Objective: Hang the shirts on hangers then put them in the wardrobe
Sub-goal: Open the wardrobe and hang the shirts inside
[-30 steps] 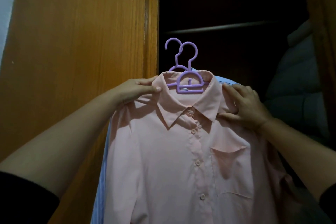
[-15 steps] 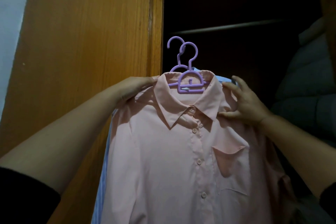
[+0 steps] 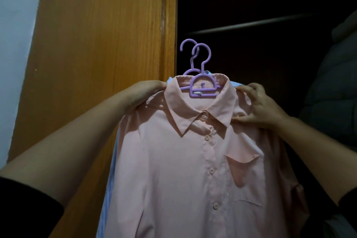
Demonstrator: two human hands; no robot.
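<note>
So I've got both shirts up in front of the open wardrobe [image 3: 251, 6] right now. The pink shirt [image 3: 193, 160] is on the front purple hanger [image 3: 201, 87], and a blue shirt [image 3: 111, 179] sits right behind it on the second hanger [image 3: 186, 52], only its edges peeking out. My left hand [image 3: 146, 92] grips the left shoulder of the stack, fingers curled over the top. My right hand [image 3: 258, 106] pinches the right shoulder, thumb in front and fingers over the edge.

Hanging part looks done to me, so this is the putting-away step. Both hooks are free, below the rail [image 3: 251, 24] and well short of it. Next move I reckon needs a lift up and in, keeping both hooks lined up so they catch the rail together, and steering clear of the dark jacket [image 3: 332, 92] on the right
</note>
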